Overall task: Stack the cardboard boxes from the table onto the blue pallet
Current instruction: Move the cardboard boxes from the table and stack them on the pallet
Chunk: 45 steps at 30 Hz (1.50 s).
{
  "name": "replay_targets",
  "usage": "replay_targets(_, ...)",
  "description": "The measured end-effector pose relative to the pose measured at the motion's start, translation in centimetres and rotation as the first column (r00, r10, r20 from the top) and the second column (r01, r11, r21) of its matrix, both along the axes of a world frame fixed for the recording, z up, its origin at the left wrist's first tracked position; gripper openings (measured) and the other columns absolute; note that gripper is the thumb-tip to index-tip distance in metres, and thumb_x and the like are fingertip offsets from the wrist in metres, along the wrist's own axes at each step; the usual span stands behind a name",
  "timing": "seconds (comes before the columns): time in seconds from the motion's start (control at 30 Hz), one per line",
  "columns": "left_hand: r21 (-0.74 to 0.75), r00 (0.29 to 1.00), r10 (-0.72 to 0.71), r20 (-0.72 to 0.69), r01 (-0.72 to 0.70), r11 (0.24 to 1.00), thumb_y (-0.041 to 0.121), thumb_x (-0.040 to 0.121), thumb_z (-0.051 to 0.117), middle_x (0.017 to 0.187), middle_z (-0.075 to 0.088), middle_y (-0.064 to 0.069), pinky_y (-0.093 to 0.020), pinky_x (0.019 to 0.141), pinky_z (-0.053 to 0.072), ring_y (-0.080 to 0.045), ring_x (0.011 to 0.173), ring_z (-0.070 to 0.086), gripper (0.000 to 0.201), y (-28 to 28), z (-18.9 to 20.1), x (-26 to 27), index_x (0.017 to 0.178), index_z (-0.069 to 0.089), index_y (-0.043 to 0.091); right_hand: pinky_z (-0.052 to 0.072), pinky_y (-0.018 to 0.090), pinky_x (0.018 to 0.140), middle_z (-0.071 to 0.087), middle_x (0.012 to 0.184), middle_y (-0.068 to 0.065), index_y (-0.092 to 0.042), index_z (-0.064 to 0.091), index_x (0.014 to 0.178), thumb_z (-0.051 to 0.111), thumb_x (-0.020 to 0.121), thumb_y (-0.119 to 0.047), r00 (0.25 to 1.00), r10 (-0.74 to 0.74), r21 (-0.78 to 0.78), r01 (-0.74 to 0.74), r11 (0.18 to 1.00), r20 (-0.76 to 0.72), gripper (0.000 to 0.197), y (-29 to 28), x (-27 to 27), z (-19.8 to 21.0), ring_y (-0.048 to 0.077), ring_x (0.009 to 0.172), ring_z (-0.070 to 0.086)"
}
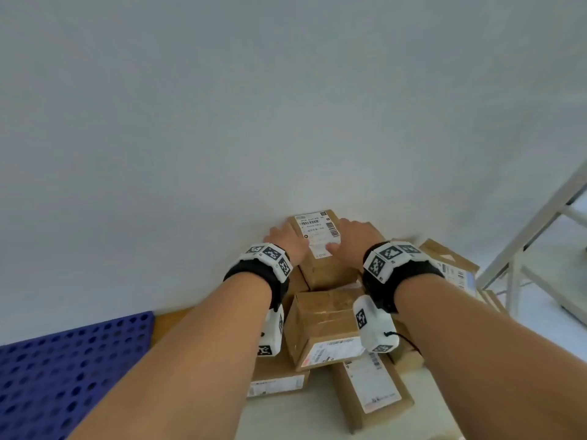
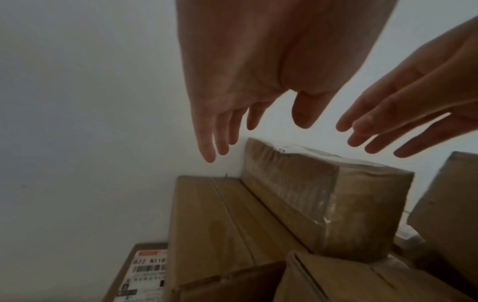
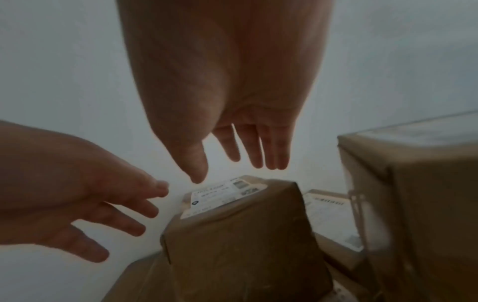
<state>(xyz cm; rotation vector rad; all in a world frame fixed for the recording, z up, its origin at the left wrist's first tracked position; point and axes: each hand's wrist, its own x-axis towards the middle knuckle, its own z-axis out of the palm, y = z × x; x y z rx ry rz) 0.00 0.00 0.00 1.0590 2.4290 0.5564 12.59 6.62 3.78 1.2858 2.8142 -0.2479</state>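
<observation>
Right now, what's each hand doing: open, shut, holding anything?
Left hand: open, fingers spread, reaching beside the top box, not gripping it.
Right hand: open, fingers straight above the same box, holding nothing.

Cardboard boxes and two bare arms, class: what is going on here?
A person reaches with both hands for the top brown cardboard box with a white label, on a pile of similar boxes against the wall. The left hand and right hand are spread open on either side, with no grip yet. The blue perforated pallet waits at lower left.
</observation>
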Motion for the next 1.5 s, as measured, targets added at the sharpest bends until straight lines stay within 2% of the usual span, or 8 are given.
replay_targets(0.1, 0.015, 0.998, 0.011, 0.057, -0.012, 1.000, 0.040, 0.096, 0.046, 0.137, 0.047, -0.015, -0.044, 0.100, 0.046, -0.031, 0.116, 0.055, 0.053, 1.1, -1.0, -0.7, 0.140, 0.038, 0.011, 0.043, 0.028, 0.075, 0.062, 0.120, 0.011, -0.007, 0.038, 0.134, 0.051, 0.097, -0.033, 0.999, -0.034, -0.039, 0.035, 0.999, 0.019, 0.048, 0.6, -0.6, -0.6, 0.026, 0.107, 0.060)
replay_targets(0.23, 0.007, 0.993, 0.040, 0.111, -0.041, 0.999, 0.040, 0.096, 0.050, 0.133, 0.053, -0.013, -0.040, 0.095, 0.049, -0.030, 0.114, 0.057, 0.052, 2.0, -2.0, -0.9, 0.137, 0.042, 0.009, 0.047, 0.032, 0.088, 0.058, 0.127, 0.012, -0.005, 0.040, 0.133, 0.050, 0.097, -0.034, 0.995, -0.092, -0.103, 0.096, 0.990, 0.043, 0.047, 1.7, -1.2, -1.6, 0.027, 0.114, 0.058)
replay_targets(0.4, 0.034, 0.976, 0.046, 0.214, -0.054, 0.998, 0.037, 0.098, 0.049, 0.126, 0.063, -0.008, -0.034, 0.089, 0.052, -0.027, 0.108, 0.063, 0.043, 3.0, -2.7, -1.1, 0.130, 0.051, 0.007, 0.049, 0.034, 0.088, 0.058, 0.129, 0.013, -0.006, 0.039, 0.135, 0.050, 0.097, -0.036, 0.982, -0.187, -0.243, 0.175, 0.954, -0.026, 0.050, 3.3, -1.9, -2.8, 0.027, 0.114, 0.058)
replay_targets(0.8, 0.086, 0.902, 0.124, 0.414, -0.175, 0.981, 0.034, 0.097, 0.052, 0.118, 0.067, -0.011, -0.042, 0.086, 0.058, -0.028, 0.101, 0.067, 0.040, 3.3, -2.4, -1.6, 0.126, 0.053, 0.008, 0.048, 0.031, 0.082, 0.061, 0.123, 0.012, -0.004, 0.044, 0.130, 0.051, 0.097, -0.035, 0.969, -0.224, -0.347, 0.175, 0.921, -0.107, 0.046, 4.0, -2.3, -2.7, 0.026, 0.108, 0.060)
replay_targets(1.07, 0.155, 0.899, 0.094, 0.428, -0.175, 0.972, 0.037, 0.097, 0.050, 0.118, 0.067, -0.007, -0.039, 0.085, 0.057, -0.028, 0.102, 0.066, 0.039, 1.3, 0.2, -1.1, 0.130, 0.051, 0.016, 0.044, 0.030, 0.076, 0.062, 0.120, 0.012, -0.002, 0.049, 0.128, 0.043, 0.101, -0.036, 0.948, -0.232, -0.320, 0.155, 0.935, -0.219, 0.044, 3.2, -1.1, -0.3, 0.027, 0.105, 0.060)
replay_targets(1.23, 0.307, 0.851, 0.070, 0.520, -0.262, 0.915, 0.037, 0.095, 0.055, 0.121, 0.068, -0.003, -0.040, 0.094, 0.053, -0.023, 0.103, 0.067, 0.039, -1.0, 3.1, -0.9, 0.130, 0.055, 0.020, 0.046, 0.029, 0.067, 0.064, 0.095, 0.008, -0.008, 0.059, 0.096, 0.041, 0.099, -0.041, 0.947, -0.177, -0.293, 0.095, 0.951, -0.270, 0.037, 2.4, -0.6, 1.4, 0.022, 0.081, 0.059)
replay_targets(1.43, 0.341, 0.872, 0.080, 0.483, -0.272, 0.900, 0.038, 0.099, 0.050, 0.124, 0.066, -0.003, -0.025, 0.072, 0.052, -0.018, 0.098, 0.066, 0.044, -5.6, 4.8, 0.1, 0.140, 0.046, 0.022, 0.046, 0.033, 0.077, 0.060, 0.096, 0.003, -0.012, 0.054, 0.108, 0.044, 0.097, -0.045, 0.901, -0.160, -0.250, 0.060, 0.966, -0.403, 0.036, -0.2, -0.2, 2.5, 0.023, 0.088, 0.058)
replay_targets(1.5, 0.333, 0.867, 0.110, 0.486, -0.300, 0.894, 0.040, 0.099, 0.049, 0.120, 0.068, -0.001, -0.028, 0.074, 0.054, -0.018, 0.097, 0.066, 0.044, -7.4, 4.7, 0.2, 0.140, 0.046, 0.024, 0.046, 0.033, 0.077, 0.059, 0.097, 0.003, -0.012, 0.052, 0.111, 0.044, 0.098, -0.046, 0.902, -0.137, -0.256, 0.030, 0.966, -0.410, 0.037, -1.6, -0.4, 2.3, 0.023, 0.088, 0.057)
